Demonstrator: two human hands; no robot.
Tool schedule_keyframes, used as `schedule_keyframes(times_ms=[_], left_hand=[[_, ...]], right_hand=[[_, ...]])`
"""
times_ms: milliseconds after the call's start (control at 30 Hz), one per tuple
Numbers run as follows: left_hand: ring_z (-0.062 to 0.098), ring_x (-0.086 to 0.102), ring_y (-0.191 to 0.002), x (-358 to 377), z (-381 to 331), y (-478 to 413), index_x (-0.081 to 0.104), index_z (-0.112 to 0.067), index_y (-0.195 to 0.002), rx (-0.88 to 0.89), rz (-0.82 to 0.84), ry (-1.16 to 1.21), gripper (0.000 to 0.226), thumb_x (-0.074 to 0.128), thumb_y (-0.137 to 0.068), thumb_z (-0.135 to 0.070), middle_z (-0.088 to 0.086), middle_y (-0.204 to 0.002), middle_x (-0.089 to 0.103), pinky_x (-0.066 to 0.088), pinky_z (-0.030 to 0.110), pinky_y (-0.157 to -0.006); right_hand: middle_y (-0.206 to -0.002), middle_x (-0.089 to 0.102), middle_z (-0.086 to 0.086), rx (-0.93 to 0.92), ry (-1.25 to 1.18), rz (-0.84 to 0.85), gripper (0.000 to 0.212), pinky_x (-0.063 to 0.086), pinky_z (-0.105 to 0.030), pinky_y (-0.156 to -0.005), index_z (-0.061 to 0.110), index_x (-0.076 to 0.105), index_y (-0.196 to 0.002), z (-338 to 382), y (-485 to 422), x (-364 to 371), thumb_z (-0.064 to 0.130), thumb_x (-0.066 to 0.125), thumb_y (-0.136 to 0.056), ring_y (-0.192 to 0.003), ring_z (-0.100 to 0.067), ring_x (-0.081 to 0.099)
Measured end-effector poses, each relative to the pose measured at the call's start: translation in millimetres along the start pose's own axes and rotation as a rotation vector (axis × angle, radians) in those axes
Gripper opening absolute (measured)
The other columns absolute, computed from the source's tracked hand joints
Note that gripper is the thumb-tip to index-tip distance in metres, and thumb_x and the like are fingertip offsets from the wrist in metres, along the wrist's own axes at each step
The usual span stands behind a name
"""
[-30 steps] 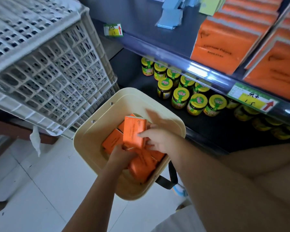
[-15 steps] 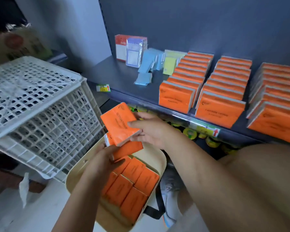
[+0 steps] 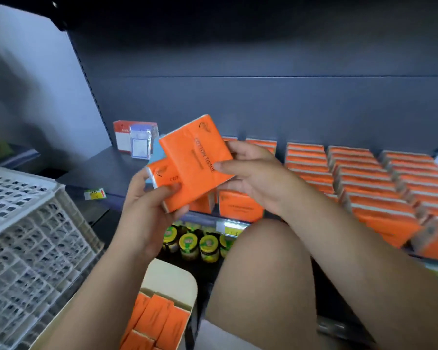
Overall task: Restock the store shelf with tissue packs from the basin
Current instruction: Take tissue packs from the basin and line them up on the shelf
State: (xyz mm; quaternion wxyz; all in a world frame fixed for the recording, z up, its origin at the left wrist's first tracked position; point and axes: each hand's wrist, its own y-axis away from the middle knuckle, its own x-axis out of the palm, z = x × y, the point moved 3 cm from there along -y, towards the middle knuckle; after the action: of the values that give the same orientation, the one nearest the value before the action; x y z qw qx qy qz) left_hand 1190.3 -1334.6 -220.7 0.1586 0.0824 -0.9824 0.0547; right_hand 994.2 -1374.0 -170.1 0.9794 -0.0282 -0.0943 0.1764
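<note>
- white plastic crate point(image 3: 31, 238): lattice walls and top, far left, tilted, just beside the basin.
- price tag point(image 3: 94, 194): yellow-green with a red arrow, on the shelf's front edge at left.
- cream basin point(image 3: 171, 281): bottom centre, below the hands; orange tissue packs in the basin point(image 3: 157, 322) stand on edge in close rows.
- red-and-white box point(image 3: 122, 137): at the back left of the shelf, with a clear-sleeved blue-white card pack point(image 3: 140, 145) leaning in front of it.
- left hand point(image 3: 147, 205): raised before the shelf, thumb across the front and fingers curled behind, pinching the lower tissue pack point(image 3: 166, 179); orange, partly covered by the upper one.
- upper tissue pack point(image 3: 197, 154): orange, printed "cotton tissue", tilted, overlapping the lower pack and touching it.
- right hand point(image 3: 253, 175): thumb pressed on the upper pack's front face, fingers wrapped behind its right edge, closed on it.
- jars point(image 3: 200, 245): yellow lids, green labels, on the lower shelf level under the hands.
- store shelf point(image 3: 106, 165): dark grey board and back panel.
- stocked tissue packs point(image 3: 379, 183): orange, standing in several files from front to back, filling the shelf's centre and right.
- bare knee point(image 3: 261, 281): lower centre, between the basin and the right forearm.
</note>
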Motion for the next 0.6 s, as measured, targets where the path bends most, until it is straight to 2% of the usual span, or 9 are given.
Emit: schedule_keyframes(times_ms=[100,267,367,433,500,567,600], left_hand=[[0.018,0.072,-0.094,49,-9,-6,0.059,-0.033,-0.127,0.015,0.103,0.026,0.037,0.062,-0.097,-0.011,-0.001,-0.115,0.074,0.059,0.031,-0.067],[0.018,0.074,-0.088,133,-6,-13,0.064,-0.032,-0.111,0.016,0.185,0.023,0.025,0.065,-0.095,-0.012,0.001,-0.107,0.075,0.058,0.032,-0.061],[0.025,0.073,-0.095,182,-2,-21,0.064,-0.028,-0.115,0.017,0.246,0.013,0.029,0.066,-0.093,-0.009,0.008,-0.111,0.076,0.059,0.043,-0.076],[0.026,0.073,-0.098,216,1,-28,0.063,-0.025,-0.119,0.009,0.263,0.024,0.031,0.065,-0.093,-0.007,0.012,-0.117,0.075,0.058,0.046,-0.082],[0.023,0.075,-0.093,250,7,-37,0.062,-0.02,-0.122,-0.012,0.269,0.059,0.031,0.063,-0.094,-0.005,0.009,-0.112,0.077,0.062,0.04,-0.074],[0.021,0.075,-0.09,283,15,-47,0.063,-0.024,-0.118,-0.04,0.27,0.049,0.029,0.063,-0.094,-0.007,0.003,-0.106,0.078,0.06,0.033,-0.062],[0.02,0.074,-0.091,299,19,-52,0.063,-0.027,-0.115,-0.052,0.275,0.033,0.028,0.064,-0.093,-0.009,0.001,-0.105,0.077,0.059,0.033,-0.062]], right_hand=[[-0.119,0.072,-0.019,-0.077,-0.024,-0.068,0.039,0.062,-0.044,-0.088,-0.001,0.062,-0.129,24,20,-41,-0.01,0.062,-0.091,-0.102,-0.029,0.072],[-0.125,0.07,-0.022,-0.134,-0.007,-0.233,0.036,0.057,-0.049,-0.097,-0.001,0.062,-0.131,51,52,-113,-0.006,0.059,-0.095,-0.111,-0.033,0.07],[-0.126,0.069,-0.023,-0.161,-0.046,-0.319,0.035,0.056,-0.052,-0.1,-0.003,0.062,-0.13,63,72,-158,-0.004,0.06,-0.094,-0.114,-0.037,0.069],[-0.126,0.069,-0.022,-0.194,-0.065,-0.387,0.034,0.057,-0.049,-0.097,-0.002,0.063,-0.128,72,83,-190,-0.004,0.06,-0.094,-0.113,-0.035,0.07],[-0.12,0.073,-0.017,-0.223,-0.052,-0.489,0.032,0.061,-0.043,-0.091,0.001,0.065,-0.125,88,92,-224,-0.003,0.06,-0.094,-0.106,-0.029,0.073],[-0.109,0.077,-0.01,-0.251,-0.027,-0.617,0.029,0.062,-0.035,-0.08,0.007,0.068,-0.121,105,101,-260,0.0,0.062,-0.094,-0.096,-0.023,0.075],[-0.103,0.078,-0.007,-0.264,-0.019,-0.675,0.026,0.061,-0.033,-0.076,0.01,0.068,-0.118,114,105,-280,0.001,0.063,-0.094,-0.092,-0.021,0.075]])
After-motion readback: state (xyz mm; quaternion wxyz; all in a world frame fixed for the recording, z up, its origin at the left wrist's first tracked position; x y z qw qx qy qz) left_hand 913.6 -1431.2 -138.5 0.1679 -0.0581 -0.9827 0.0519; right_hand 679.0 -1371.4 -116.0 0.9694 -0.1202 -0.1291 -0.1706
